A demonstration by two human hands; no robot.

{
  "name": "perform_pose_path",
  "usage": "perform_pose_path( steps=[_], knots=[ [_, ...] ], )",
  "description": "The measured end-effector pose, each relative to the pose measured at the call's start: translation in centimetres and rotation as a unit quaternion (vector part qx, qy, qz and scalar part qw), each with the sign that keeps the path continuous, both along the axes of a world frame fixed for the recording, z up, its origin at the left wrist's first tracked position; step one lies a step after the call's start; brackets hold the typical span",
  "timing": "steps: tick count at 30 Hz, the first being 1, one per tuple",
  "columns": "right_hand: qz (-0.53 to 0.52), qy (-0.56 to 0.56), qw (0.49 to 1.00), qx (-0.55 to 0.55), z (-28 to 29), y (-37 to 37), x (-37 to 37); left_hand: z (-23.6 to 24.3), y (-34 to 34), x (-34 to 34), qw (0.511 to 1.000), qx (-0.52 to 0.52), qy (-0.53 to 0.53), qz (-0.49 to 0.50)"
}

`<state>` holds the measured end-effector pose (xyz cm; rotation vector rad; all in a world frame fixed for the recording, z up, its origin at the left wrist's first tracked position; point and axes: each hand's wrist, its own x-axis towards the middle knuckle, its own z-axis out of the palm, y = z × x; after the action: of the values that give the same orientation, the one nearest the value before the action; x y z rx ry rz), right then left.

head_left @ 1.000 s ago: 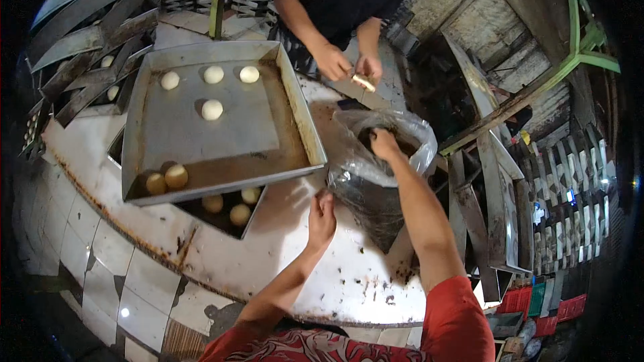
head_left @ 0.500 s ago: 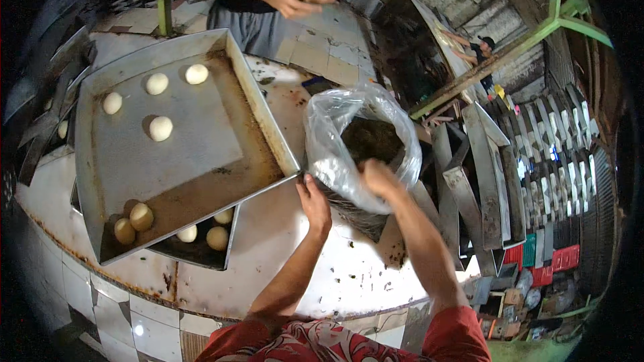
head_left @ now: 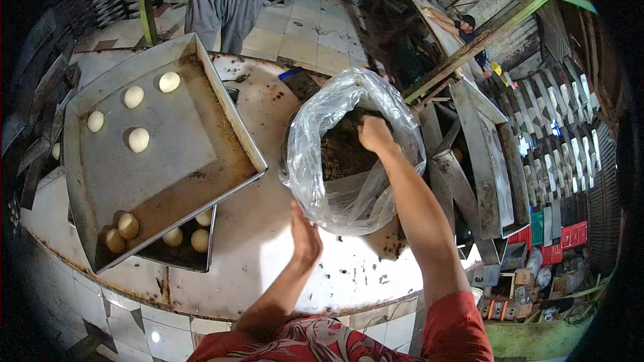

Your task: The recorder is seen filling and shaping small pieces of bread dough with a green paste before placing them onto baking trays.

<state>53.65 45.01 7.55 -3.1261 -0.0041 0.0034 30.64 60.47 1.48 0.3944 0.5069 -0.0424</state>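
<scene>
My right hand [head_left: 376,135] reaches into a clear plastic bag [head_left: 305,154] with its rim spread wide. Its fingers are curled closed over a dark brown, crumbly mass [head_left: 345,154] inside; what they pinch, if anything, is hidden. My left hand [head_left: 306,240] holds nothing, its fingers stretched out just outside the bag's near-left side. To its left, a large metal baking tray [head_left: 231,188] carries several pale round dough balls [head_left: 139,139], some at the far side and two in the near corner.
Below the big tray sits another metal tray [head_left: 208,255] with more dough balls. Stacked metal trays [head_left: 483,161] stand right of the bag. Across the white, crumb-spotted table [head_left: 248,261] stands a person [head_left: 225,13] in grey trousers. A green post [head_left: 145,3] rises at the far left.
My left hand has come away from the big tray's corner and moved nearer the bag. My right hand has gone deeper into the bag, whose opening is wider and turned more upward.
</scene>
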Motion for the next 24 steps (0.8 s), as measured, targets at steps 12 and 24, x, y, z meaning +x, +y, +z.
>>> perform_pose_path(
  steps=[12,24],
  knots=[
    [-0.045,0.207,0.977,-0.024,-2.4,1.4,2.5,-0.1,6.8,-11.7,0.987,0.083,-0.003,-0.139],
    [0.011,-0.11,0.986,0.122,0.0,1.1,-0.9,3.0,9.3,-17.8,0.974,0.169,-0.099,-0.115]
  ],
)
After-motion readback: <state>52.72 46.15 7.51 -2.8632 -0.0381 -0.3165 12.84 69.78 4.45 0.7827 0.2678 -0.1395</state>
